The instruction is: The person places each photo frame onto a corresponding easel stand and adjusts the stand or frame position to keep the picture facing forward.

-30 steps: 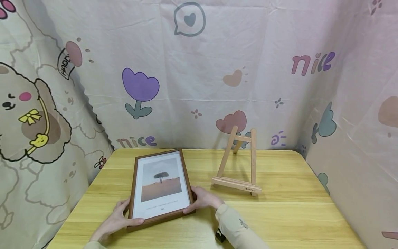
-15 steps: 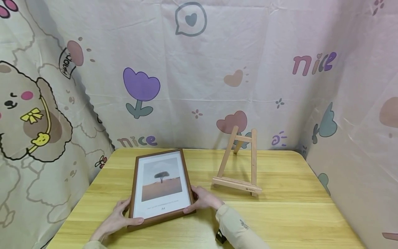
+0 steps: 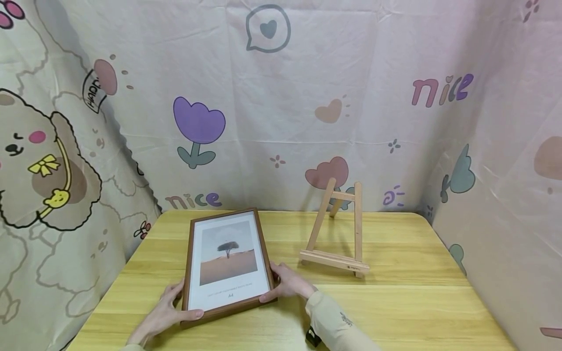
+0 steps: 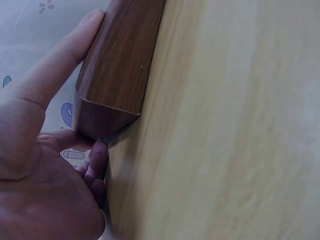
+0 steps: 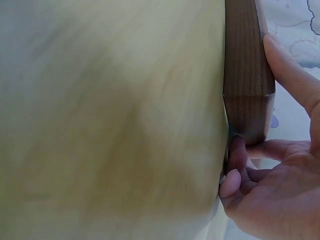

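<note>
A brown wooden picture frame [image 3: 228, 307] lies face up on the left half of the table, turned a little. Behind its front is a print of a dark tree on reddish ground, with "A4" below. My left hand [image 3: 160, 312] grips the near left corner, thumb on the front rail and fingers at the side. At the near right corner my right hand [image 3: 290, 282] holds it the same way. Both wrist views show fingertips curled in at the bottom edge of the frame corner [image 4: 112, 65], close to the tabletop. A small wooden easel [image 3: 335, 256] stands right of the frame.
The light wood table [image 3: 408, 302] ends at a patterned cloth [image 3: 272, 97] behind it, with more cloth at both sides. The easel's ledge faces the near side, and its rear leg reaches back toward the cloth. A small black item [image 3: 312, 336] shows by the right sleeve.
The picture frame's far edge sits very slightly higher in the head view than before. Both hands keep their grip at the near corners, and the easel stays put.
</note>
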The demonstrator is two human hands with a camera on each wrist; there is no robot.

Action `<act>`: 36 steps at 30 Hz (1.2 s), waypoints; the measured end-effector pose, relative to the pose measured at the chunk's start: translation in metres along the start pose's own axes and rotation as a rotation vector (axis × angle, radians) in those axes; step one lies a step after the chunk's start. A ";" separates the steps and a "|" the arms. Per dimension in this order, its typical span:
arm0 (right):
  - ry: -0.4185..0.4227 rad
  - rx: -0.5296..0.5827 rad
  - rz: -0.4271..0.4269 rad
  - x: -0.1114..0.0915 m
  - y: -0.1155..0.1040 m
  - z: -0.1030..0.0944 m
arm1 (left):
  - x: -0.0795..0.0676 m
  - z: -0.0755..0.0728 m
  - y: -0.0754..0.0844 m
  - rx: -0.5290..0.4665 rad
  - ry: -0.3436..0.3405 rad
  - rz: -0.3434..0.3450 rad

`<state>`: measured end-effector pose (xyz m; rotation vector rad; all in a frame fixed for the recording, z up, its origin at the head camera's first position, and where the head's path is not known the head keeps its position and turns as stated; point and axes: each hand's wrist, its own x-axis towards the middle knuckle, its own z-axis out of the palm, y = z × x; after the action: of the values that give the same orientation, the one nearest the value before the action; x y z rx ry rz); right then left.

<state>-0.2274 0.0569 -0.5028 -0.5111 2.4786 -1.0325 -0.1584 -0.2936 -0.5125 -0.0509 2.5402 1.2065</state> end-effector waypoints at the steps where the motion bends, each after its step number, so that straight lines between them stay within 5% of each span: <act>1: 0.002 0.004 -0.003 0.000 0.000 0.000 | 0.000 0.000 0.000 -0.002 -0.001 -0.003; 15: 0.037 0.007 -0.062 -0.002 0.001 0.003 | -0.003 0.002 0.002 0.004 0.009 -0.009; 25: 0.052 0.022 -0.114 0.000 0.002 0.004 | -0.004 0.003 0.001 -0.063 0.021 0.038; 36: 0.067 0.073 -0.185 0.003 0.004 0.005 | -0.006 0.007 0.003 -0.021 0.095 0.099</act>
<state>-0.2286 0.0552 -0.5101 -0.7049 2.4768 -1.2243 -0.1517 -0.2870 -0.5122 0.0125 2.6402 1.2966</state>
